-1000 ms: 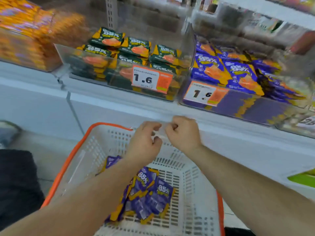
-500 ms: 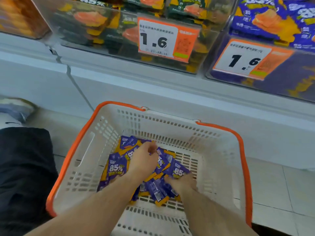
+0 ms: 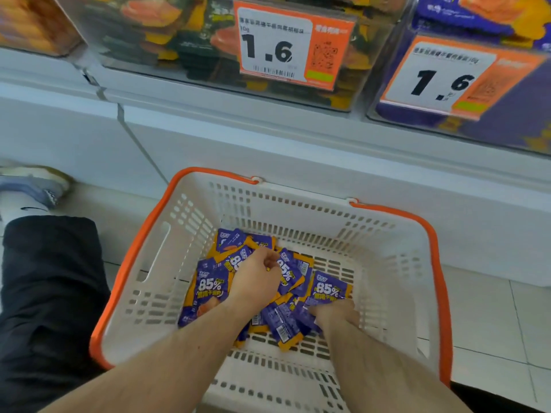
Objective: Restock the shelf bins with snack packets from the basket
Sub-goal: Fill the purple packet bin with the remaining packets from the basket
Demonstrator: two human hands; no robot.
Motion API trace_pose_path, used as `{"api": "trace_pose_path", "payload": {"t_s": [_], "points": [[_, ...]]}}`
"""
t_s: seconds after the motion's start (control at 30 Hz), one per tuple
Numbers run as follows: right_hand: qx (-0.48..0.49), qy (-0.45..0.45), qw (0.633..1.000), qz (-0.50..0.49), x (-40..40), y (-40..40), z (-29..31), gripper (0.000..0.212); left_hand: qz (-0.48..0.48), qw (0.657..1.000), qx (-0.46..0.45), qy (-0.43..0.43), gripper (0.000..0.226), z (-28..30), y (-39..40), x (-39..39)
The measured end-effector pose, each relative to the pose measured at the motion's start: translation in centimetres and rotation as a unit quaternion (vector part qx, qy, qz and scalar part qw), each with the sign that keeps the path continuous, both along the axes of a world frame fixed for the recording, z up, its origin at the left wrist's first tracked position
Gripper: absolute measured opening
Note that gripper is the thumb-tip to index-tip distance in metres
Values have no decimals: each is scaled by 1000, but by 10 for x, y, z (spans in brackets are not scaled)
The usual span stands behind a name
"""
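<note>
A white basket (image 3: 387, 263) with an orange rim stands on the floor below the shelf. Several purple and yellow snack packets (image 3: 210, 289) marked 85% lie heaped on its bottom. My left hand (image 3: 258, 277) is down in the heap with fingers curled round packets. My right hand (image 3: 334, 312) lies low at the heap's right side, fingers dug under purple packets; its fingertips are hidden. Above, a clear bin of purple packets (image 3: 492, 114) sits at the upper right, and a clear bin of dark green packets (image 3: 179, 49) sits beside it on the left.
Price tags reading 1.6 hang on the green bin (image 3: 293, 49) and the purple bin (image 3: 447, 79). An orange-packet bin (image 3: 32, 25) is at the upper left. My dark trouser leg (image 3: 50, 293) and shoe (image 3: 32, 183) are left of the basket on the tiled floor.
Both hands dropped from the shelf edge into the basket and onto the packets. In the last half second they closed further on the heap, and the view moved nearer.
</note>
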State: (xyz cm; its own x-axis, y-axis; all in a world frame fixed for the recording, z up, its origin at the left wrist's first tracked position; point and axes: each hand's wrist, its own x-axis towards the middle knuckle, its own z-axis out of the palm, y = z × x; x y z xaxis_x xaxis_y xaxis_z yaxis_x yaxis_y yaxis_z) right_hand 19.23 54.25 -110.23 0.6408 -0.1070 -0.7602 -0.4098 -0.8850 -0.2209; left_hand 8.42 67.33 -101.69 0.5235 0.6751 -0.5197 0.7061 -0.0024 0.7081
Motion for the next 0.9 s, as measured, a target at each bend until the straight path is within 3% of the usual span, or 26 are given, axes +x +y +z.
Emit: {"api": "trace_pose_path", "payload": {"t_s": [0.13,0.3,0.4,0.53,0.6,0.7,0.8,0.9], "points": [[23,-62,997,38,10,3,16,15,5,1000,-15,-5,23,3,-5,-6],[33,-145,976,160,18,21,69,7,20,995,-86,-36,20,15,-15,-5],[44,-208,938,273,8,34,109,8,57,979,-184,-62,9,28,-17,-2],[65,-298,859,410,-22,41,149,14,155,925,-313,-151,33,56,-17,6],[95,-338,820,451,-37,39,161,20,181,911,-323,-184,35,73,-17,10],[123,-389,784,468,-44,38,176,26,182,916,-282,-218,19,94,-17,8],[91,-407,778,470,-43,37,192,38,160,930,-241,-227,21,110,-12,-1],[110,-363,823,423,-42,39,207,61,154,929,-224,-251,18,125,-4,-11]]}}
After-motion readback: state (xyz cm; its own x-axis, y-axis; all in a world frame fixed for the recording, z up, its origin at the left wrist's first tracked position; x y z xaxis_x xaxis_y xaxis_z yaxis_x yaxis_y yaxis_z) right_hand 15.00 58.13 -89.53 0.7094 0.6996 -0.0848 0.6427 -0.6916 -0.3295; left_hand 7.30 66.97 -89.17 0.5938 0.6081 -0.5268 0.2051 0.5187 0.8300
